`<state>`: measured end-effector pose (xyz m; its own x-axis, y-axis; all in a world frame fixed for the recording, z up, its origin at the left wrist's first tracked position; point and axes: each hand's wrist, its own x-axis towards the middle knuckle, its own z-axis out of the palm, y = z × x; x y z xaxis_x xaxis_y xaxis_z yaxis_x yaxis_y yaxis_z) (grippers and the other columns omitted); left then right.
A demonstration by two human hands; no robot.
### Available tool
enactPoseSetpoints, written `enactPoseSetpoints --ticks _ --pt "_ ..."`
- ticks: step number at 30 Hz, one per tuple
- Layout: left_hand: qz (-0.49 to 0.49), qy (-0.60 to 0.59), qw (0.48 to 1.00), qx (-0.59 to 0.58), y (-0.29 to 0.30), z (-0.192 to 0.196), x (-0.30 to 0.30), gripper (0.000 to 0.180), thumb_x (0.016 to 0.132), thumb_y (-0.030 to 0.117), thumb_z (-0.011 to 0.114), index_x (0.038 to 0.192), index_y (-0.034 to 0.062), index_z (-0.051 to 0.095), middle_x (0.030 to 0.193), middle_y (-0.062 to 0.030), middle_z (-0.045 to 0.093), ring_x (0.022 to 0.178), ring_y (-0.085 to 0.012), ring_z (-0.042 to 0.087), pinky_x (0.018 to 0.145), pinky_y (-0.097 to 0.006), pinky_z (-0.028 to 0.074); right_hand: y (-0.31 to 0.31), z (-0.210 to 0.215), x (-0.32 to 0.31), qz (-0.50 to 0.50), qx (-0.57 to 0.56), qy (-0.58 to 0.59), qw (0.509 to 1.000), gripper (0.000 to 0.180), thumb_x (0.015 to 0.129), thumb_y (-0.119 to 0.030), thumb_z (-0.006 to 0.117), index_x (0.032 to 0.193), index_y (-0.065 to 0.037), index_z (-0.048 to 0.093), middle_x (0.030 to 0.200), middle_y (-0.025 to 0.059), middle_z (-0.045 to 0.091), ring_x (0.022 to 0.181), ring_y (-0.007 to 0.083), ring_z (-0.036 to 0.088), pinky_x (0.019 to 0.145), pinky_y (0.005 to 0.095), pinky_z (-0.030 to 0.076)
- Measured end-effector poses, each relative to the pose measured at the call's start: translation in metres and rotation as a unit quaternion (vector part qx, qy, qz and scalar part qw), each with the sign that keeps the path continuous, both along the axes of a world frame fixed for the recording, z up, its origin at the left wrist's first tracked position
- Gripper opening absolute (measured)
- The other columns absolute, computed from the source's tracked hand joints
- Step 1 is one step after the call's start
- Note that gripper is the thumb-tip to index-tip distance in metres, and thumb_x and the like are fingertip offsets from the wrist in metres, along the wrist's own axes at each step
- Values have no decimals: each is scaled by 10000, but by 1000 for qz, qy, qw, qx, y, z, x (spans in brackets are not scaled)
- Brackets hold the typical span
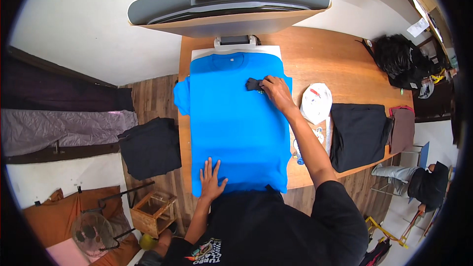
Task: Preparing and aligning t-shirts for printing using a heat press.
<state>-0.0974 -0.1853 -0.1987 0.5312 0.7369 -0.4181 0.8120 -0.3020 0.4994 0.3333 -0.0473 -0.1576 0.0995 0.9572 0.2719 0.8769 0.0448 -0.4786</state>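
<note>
A bright blue T-shirt (236,123) lies spread out, collar at the far end, over the white lower plate (276,50) of a heat press. My right hand (278,92) is closed on a bunched black cloth (253,84), which touches the upper right chest of the shirt. Part of a small coloured print shows at the cloth's lower edge; the rest is hidden. Flat on the shirt's near left corner rests my left hand (211,184), fingers spread and holding nothing. Behind the collar, the press's grey upper lid (226,17) stands raised.
Right of the shirt, a white bag (316,102) and a metal ruler (328,138) lie on the wooden table (335,64), beside folded black fabric (358,135). A black bag (401,59) sits farther back. A wooden stool (152,212) stands at left; another person (428,184) sits at right.
</note>
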Motion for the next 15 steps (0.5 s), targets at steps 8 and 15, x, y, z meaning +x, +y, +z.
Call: enactPoseSetpoints --ticks 8,15 --pt "7 -7 1000 2 1 1 3 927 956 426 726 1707 226 221 1782 -176 1 1641 -392 15 1270 -626 66 -16 -6 -8 3 -4 11 1000 111 931 -89 720 1042 -89 712 1130 100 684 1046 333 639 941 438 477" --pt "0 3 1000 -1 1 -2 2 925 957 427 726 1707 230 221 1783 -173 -1 1641 -391 15 1269 -628 73 -14 -6 -4 5 13 4 1000 100 939 -97 708 1039 -93 713 1134 97 686 1058 332 640 941 437 478"
